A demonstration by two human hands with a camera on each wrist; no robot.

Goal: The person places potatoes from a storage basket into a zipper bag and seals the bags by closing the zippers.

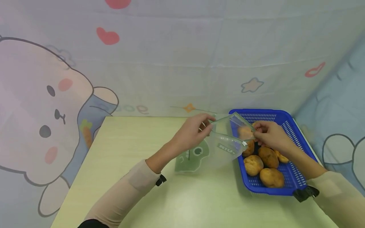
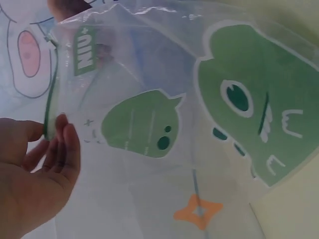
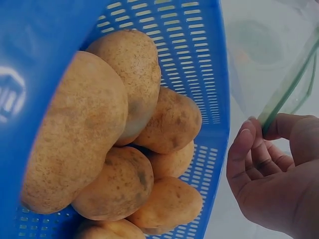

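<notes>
From the head view, our left hand (image 1: 191, 133) and right hand (image 1: 269, 134) each pinch the mouth of a clear bag (image 1: 225, 144), held just left of the blue basket (image 1: 288, 126) of potatoes (image 1: 263, 164). The left wrist view shows fingers (image 2: 67, 144) pinching the bag's (image 2: 199, 124) green strip. The right wrist view shows the same — fingertips (image 3: 249, 149) gripping the edge beside the basket (image 3: 199, 59).

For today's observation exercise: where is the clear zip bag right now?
In the head view, the zip bag hangs between both hands right of centre, above the table's far edge, beside the blue basket.

Left hand (image 1: 194, 131), right hand (image 1: 269, 134) pinch clear zip bag (image 1: 225, 142) open beside blue basket (image 1: 291, 133) of potatoes (image 1: 263, 166).
</notes>
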